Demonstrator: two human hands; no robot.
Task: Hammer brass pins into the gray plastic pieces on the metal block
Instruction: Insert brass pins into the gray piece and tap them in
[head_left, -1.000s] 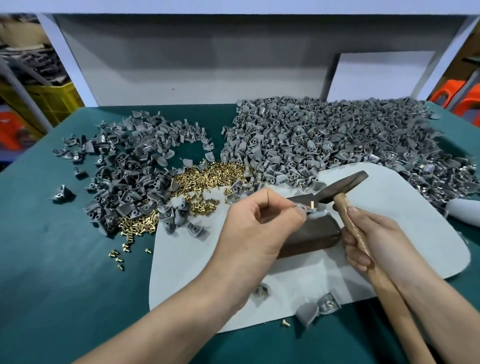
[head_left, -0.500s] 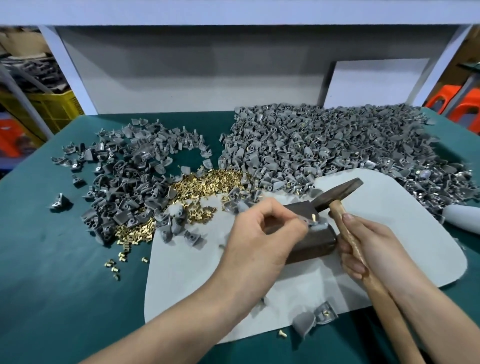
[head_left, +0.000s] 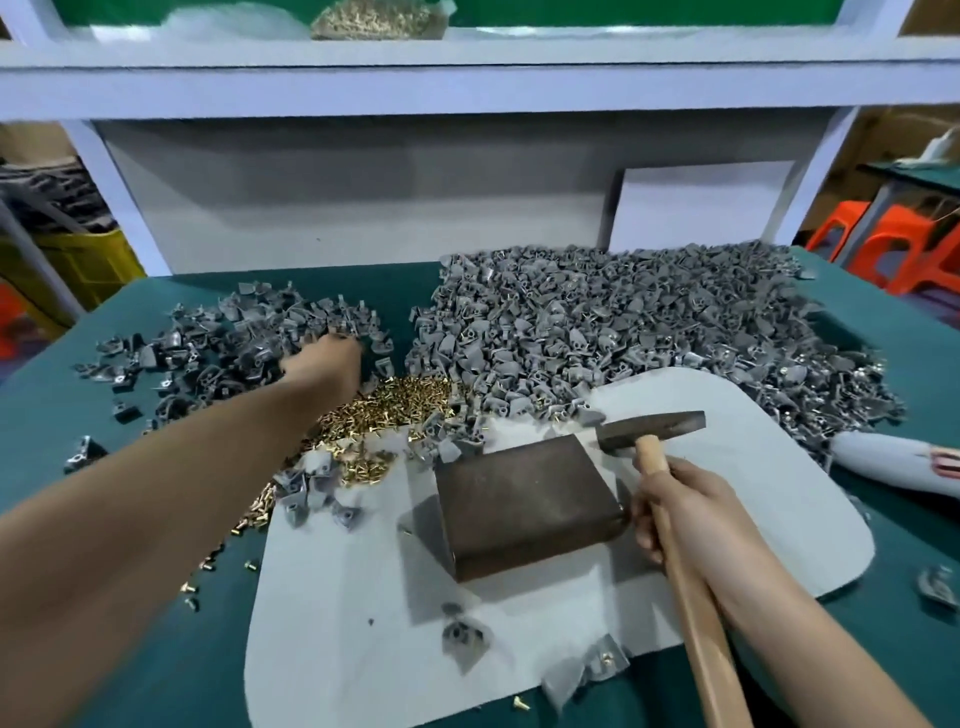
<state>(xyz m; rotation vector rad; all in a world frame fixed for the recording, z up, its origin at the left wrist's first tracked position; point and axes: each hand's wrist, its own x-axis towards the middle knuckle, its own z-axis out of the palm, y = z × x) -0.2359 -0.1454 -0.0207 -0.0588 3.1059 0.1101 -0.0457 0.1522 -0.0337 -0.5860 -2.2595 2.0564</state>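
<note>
The dark metal block lies on a pale mat, and its top is bare. My right hand grips the wooden handle of the hammer, whose steel head hovers just past the block's far right corner. My left hand is stretched out far to the left pile of gray plastic pieces; its fingers are blurred among the pieces. A heap of brass pins lies between that pile and the block. A much larger heap of gray pieces fills the back right.
A few loose gray pieces lie on the mat's near edge, with stray pins on the green tabletop. A white rounded object lies at the right. A shelf hangs overhead. Orange stools stand off the table's right.
My left hand left the block and reached out to the left gray pile. The gray piece and its pin are gone from the block. The hammer stayed beside the block.
</note>
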